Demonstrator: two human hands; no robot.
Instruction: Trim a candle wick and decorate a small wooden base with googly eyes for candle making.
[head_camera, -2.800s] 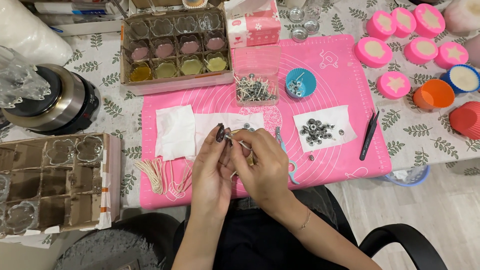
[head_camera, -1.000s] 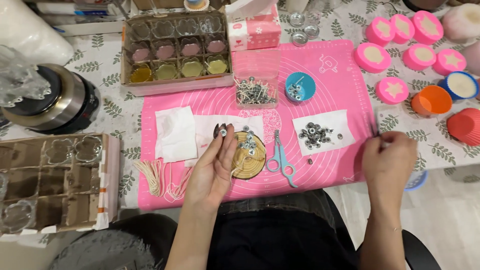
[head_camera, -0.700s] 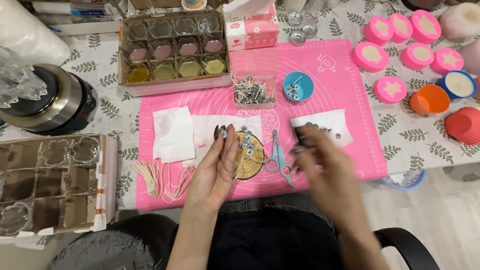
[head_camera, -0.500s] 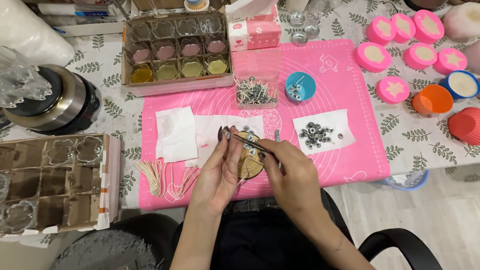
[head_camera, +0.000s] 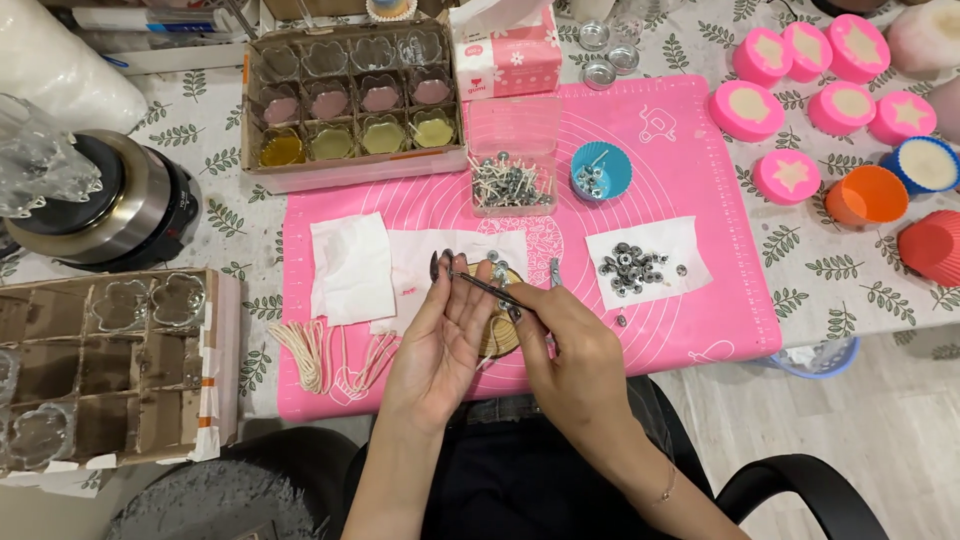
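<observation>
My left hand (head_camera: 440, 335) is raised palm-up over the pink silicone mat (head_camera: 700, 330), its fingertips pinching a small metal wick tab (head_camera: 497, 270). My right hand (head_camera: 570, 345) grips dark tweezers (head_camera: 482, 286), whose tips point left to my left fingertips. A round wooden disc (head_camera: 497, 335) lies on the mat beneath both hands. A scissors handle (head_camera: 555, 272) shows just behind my right hand.
On the mat: white tissues (head_camera: 350, 265), loose wicks (head_camera: 320, 350), paper with metal tabs (head_camera: 640, 268), a clear box of tabs (head_camera: 510, 180), a blue cup (head_camera: 600, 172). Cardboard trays of glass cups (head_camera: 350, 100) (head_camera: 110, 360), a metal pot (head_camera: 100, 205) and pink moulds (head_camera: 790, 175) surround it.
My right hand reached to the right side of the table, came back with the tweezers, and now holds them at my left fingertips. My left hand stayed over the disc.
</observation>
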